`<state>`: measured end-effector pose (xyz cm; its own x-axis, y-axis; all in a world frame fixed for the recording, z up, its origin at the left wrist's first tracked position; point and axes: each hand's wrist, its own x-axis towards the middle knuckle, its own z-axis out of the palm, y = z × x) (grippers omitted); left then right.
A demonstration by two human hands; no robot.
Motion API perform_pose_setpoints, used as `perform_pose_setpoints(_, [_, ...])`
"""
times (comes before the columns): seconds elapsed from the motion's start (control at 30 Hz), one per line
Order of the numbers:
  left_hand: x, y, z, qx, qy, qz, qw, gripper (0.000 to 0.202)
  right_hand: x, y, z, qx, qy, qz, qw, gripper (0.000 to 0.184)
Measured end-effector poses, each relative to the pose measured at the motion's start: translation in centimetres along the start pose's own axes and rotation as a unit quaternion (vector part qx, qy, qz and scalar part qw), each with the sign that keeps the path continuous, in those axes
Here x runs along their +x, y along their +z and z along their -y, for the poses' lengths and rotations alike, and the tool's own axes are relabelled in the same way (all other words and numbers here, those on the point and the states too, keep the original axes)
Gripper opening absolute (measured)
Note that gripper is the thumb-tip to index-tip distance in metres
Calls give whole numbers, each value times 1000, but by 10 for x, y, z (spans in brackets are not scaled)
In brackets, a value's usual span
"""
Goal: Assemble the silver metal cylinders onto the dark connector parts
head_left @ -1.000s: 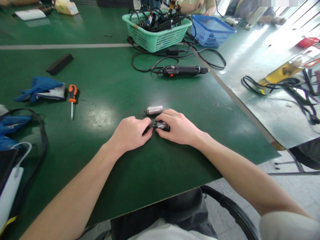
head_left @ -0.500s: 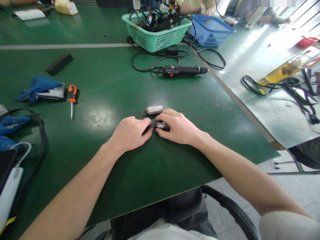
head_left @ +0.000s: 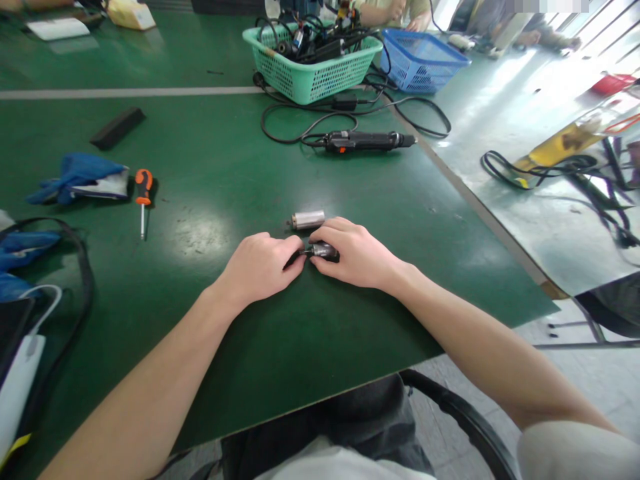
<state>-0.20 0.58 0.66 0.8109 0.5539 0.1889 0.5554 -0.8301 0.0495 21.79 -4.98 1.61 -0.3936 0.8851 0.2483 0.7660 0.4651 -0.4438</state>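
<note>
Low over the green table [head_left: 320,333], my two hands meet almost fingertip to fingertip. My right hand [head_left: 355,253] is closed around a dark, shiny cylindrical part [head_left: 324,251], partly hidden by the fingers. My left hand [head_left: 265,267] pinches a black piece [head_left: 293,259] that lines up with the end of that cylinder; most of it is covered, and I cannot tell whether the two are joined. Just beyond the fingers a silver metal cylinder [head_left: 308,220], like a small motor, lies on its side.
Left are an orange-handled screwdriver [head_left: 143,200], blue gloves [head_left: 95,177] and a black block [head_left: 118,128]. Ahead lie a corded electric screwdriver [head_left: 370,141], a green basket [head_left: 320,77] of dark parts and a blue basket [head_left: 425,63]. Another person's hands [head_left: 417,21] show behind.
</note>
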Motion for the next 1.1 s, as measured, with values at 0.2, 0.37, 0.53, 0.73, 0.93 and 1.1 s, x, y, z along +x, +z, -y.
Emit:
perform_pose_setpoints(0.2, [-1, -1, 0, 0, -2, -1, 1000, 27, 0, 1, -1, -1, -6, -5, 1000, 15])
perform_pose_setpoints(0.37, [-1, 2, 1, 3, -2, -2, 1000, 28, 0, 2, -2, 4, -6, -5, 1000, 14])
perform_pose_setpoints(0.53, [-1, 1, 1, 7, -2, 5, 1000, 28, 0, 1, -2, 4, -7, -2, 1000, 15])
perform_pose_setpoints(0.73, [0, -1, -1, 3, 2, 1, 1000, 27, 0, 1, -2, 4, -8, -3, 1000, 15])
perform_pose_setpoints(0.93, [0, 1, 0, 0, 0, 0, 1000, 28, 0, 1, -1, 8, -6, -3, 1000, 16])
perform_pose_setpoints(1.1, [0, 1, 0, -1, 1, 1, 1000, 28, 0, 1, -2, 9, -6, -2, 1000, 16])
